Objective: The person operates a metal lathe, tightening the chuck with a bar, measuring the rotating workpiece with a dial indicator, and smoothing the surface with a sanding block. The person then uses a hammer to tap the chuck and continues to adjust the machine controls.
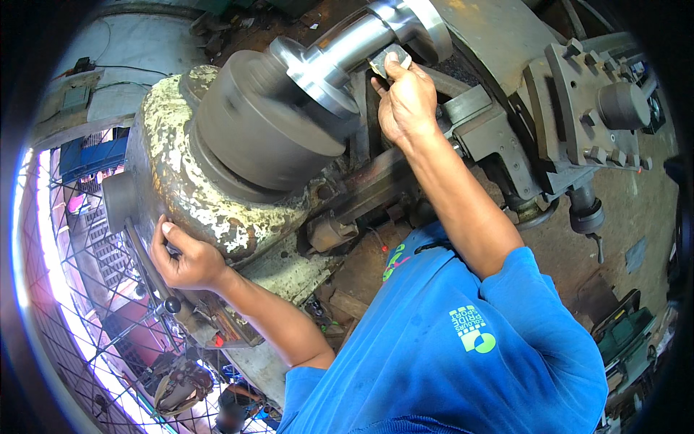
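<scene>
A bright metal flanged shaft [354, 50] is mounted in the dark round chuck [264, 119] of a lathe; blur on the chuck suggests it is spinning. With thumb and fingers, my right hand [410, 98] grips a small grey folded pad [389, 61] against the shaft's underside, between its two flanges. What the pad is made of is not clear. My left hand [184, 254] is closed, its fingers curled at the edge of the paint-chipped headstock [163, 137], above a lever [148, 264]. Whether the fingers hold anything is hidden.
To the right stands the tool post [575, 105] with several bolts, on the carriage [499, 137]. A crank handle [598, 246] hangs below it. At left is a wire mesh screen [79, 289]. Part of another person [242, 409] shows beyond, at the bottom.
</scene>
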{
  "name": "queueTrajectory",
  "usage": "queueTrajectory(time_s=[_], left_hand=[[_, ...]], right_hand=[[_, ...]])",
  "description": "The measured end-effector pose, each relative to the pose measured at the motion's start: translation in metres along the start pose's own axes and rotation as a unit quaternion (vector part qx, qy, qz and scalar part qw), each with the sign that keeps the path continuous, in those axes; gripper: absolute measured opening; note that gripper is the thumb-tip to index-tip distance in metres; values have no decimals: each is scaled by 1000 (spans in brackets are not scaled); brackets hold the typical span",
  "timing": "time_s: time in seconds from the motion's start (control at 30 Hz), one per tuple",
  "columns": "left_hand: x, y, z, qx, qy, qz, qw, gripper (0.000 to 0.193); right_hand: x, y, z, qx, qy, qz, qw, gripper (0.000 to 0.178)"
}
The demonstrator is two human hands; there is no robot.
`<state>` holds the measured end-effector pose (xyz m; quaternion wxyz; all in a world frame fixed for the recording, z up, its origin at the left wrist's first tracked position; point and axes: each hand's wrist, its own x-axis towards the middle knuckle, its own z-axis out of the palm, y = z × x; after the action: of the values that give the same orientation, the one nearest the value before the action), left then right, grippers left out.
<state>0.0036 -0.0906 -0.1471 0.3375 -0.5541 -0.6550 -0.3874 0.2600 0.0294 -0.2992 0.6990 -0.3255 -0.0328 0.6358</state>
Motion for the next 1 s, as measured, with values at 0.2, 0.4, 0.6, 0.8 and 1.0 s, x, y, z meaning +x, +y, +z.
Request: queueTrajectory(time_s=[0.2,0.4,0.6,0.8,1.0], left_hand=[[0,0,0,-1,2,2,1000,15],[0,0,0,-1,-2,-6,1000,15],[0,-1,1,-7,5,1,1000,15],[0,0,0,10,-1,8,1000,14],[0,1,0,-2,5,2,1000,14]], right_hand=[[0,0,1,-7,9,2,1000,12],[-5,2,0,-11,-11,27,1000,12],[-1,1,0,-10,-17,-7,1000,12],[-5,3,1,-6,-8,1,1000,11],[-1,2,-2,-22,-26,-23,999,12]])
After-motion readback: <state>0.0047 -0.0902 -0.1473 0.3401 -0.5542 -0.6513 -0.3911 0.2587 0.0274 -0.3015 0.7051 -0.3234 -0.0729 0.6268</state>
